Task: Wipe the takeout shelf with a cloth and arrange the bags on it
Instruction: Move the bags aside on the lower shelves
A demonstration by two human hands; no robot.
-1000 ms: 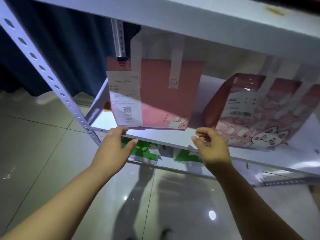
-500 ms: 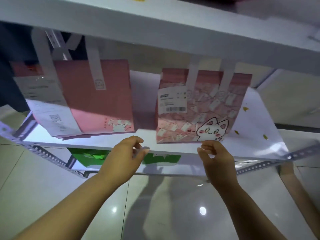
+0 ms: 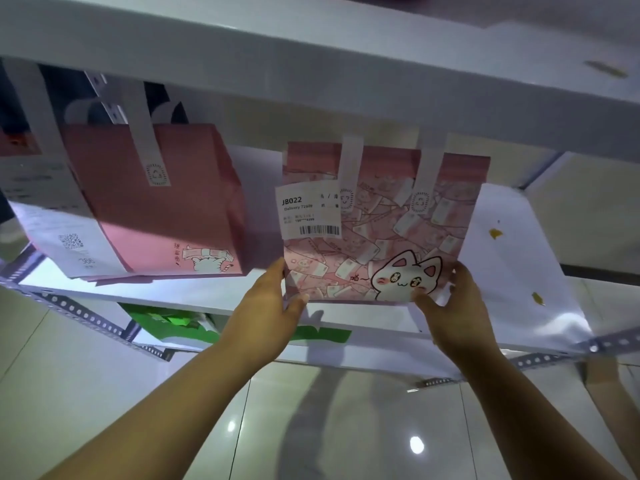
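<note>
Gripping cat bag (image 3: 377, 244) lower corners: left hand (image 3: 266, 317), right hand (image 3: 453, 317).

You're at a takeout order pickup rack in a food shop, not a home. Evidence: slotted-angle steel rail (image 3: 86, 317) carrying white shelf boards (image 3: 207, 292). Pink paper bag (image 3: 166, 209) with a QR-code receipt (image 3: 59, 230). Cat-print bag (image 3: 381, 258) with a label (image 3: 310, 211) reading "JB022 Delivery" plus a barcode. Green bags (image 3: 166, 323) on the tier below. Glossy tiled floor (image 3: 69, 393).
</note>
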